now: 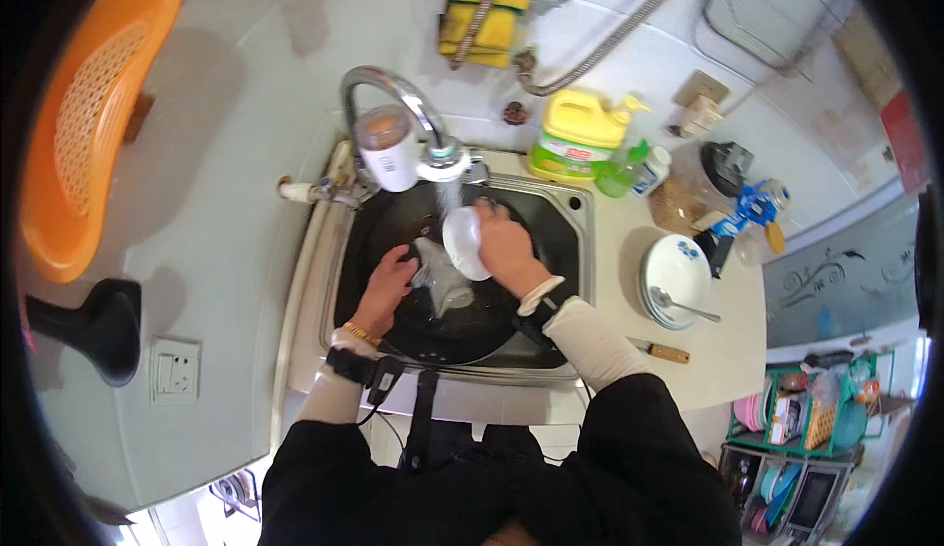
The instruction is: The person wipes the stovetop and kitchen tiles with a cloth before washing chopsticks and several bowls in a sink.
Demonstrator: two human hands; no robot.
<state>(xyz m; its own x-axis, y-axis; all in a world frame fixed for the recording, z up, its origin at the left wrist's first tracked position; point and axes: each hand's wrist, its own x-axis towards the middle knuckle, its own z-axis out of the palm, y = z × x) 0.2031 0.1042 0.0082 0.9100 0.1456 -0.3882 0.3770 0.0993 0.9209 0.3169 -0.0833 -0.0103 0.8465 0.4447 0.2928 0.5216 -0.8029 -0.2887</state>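
Observation:
My right hand grips a small white bowl, tilted under the running water from the faucet. Below the bowl, a translucent splash falls into a black wok that sits in the steel sink. Over the wok's left side is my left hand, its fingers apart beside the splash and nothing visible in its grasp. The wok's handle juts over the sink's front edge toward me.
A white filter unit hangs at the faucet. Behind the sink's right corner stand a yellow detergent jug and a green bottle. Stacked bowls with a spoon and a wooden-handled knife lie on the right counter.

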